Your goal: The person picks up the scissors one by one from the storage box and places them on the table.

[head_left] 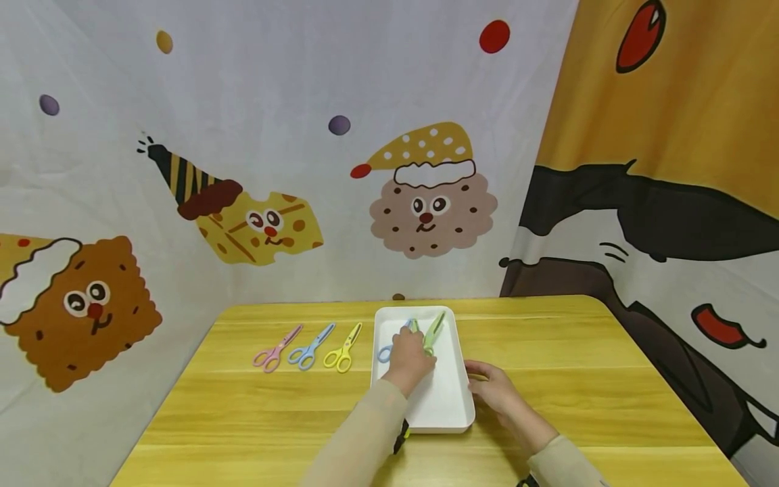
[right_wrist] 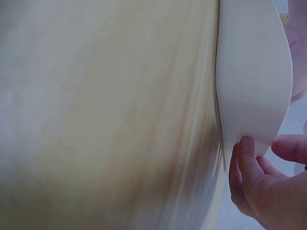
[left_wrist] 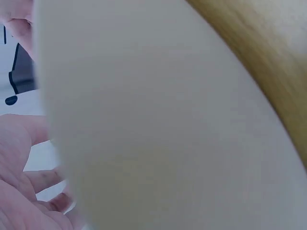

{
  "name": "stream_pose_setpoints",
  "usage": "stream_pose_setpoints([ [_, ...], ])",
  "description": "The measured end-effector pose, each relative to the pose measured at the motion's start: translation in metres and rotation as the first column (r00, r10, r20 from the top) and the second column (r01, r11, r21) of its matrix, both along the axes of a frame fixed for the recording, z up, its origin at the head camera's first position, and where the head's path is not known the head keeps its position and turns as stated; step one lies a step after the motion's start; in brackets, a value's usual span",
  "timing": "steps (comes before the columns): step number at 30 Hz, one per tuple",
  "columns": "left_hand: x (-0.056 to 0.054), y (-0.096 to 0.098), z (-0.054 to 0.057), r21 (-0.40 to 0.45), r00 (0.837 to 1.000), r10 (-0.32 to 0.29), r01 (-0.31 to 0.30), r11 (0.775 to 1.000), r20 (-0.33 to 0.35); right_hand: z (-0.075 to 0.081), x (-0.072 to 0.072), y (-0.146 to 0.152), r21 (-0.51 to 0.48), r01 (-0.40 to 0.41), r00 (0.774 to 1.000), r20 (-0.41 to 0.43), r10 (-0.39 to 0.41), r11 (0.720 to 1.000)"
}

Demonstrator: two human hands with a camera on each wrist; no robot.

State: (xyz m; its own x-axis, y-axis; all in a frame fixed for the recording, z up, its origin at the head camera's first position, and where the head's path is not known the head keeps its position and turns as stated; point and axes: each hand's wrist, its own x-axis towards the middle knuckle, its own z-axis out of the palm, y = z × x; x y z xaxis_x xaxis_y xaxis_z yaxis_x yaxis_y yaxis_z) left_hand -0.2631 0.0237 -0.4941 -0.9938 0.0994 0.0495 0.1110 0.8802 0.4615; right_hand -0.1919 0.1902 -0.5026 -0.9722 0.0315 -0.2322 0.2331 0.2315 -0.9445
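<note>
A white tray [head_left: 447, 406] lies on the table, with blue scissors [head_left: 385, 354] and green scissors [head_left: 434, 330] in its far half. My left hand [head_left: 410, 358] reaches down into the tray among them and pinches a second green pair, whose tip [head_left: 415, 325] shows beyond the fingers. In the left wrist view the tray wall [left_wrist: 158, 115] hides the fingertips of that hand [left_wrist: 24, 177]. At the tray's right side my right hand [head_left: 496, 389] holds the edge. In the right wrist view its fingers [right_wrist: 248, 153] lie against the outer wall, thumb at the rim.
Left of the tray, pink scissors [head_left: 278, 350], another blue pair [head_left: 312, 348] and yellow scissors [head_left: 343, 348] lie in a row on the wooden table [head_left: 243, 419]. Behind the table hangs a printed curtain [head_left: 292, 81].
</note>
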Motion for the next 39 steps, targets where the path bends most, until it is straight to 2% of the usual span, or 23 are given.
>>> stream_pose_setpoints([
  [8, 0.002, -0.004, 0.005, 0.015, 1.000, 0.001, -0.001, 1.000, -0.004, 0.000, -0.001, -0.001, -0.003, 0.003, 1.000, 0.003, -0.003, 1.000],
  [17, 0.002, -0.010, 0.010, -0.018, 1.000, -0.003, 0.003, 1.000, -0.001, 0.000, -0.001, -0.001, -0.007, 0.004, 1.000, 0.012, -0.004, 1.000],
  [28, 0.004, -0.018, 0.016, 0.038, 1.000, 0.004, -0.004, 0.999, 0.010, -0.001, -0.002, 0.000, -0.010, -0.001, 1.000, -0.001, 0.001, 1.000],
  [39, 0.003, -0.028, 0.018, 0.006, 0.999, 0.016, -0.016, 1.000, -0.039, -0.003, -0.001, 0.001, 0.004, 0.002, 1.000, -0.001, -0.002, 1.000],
])
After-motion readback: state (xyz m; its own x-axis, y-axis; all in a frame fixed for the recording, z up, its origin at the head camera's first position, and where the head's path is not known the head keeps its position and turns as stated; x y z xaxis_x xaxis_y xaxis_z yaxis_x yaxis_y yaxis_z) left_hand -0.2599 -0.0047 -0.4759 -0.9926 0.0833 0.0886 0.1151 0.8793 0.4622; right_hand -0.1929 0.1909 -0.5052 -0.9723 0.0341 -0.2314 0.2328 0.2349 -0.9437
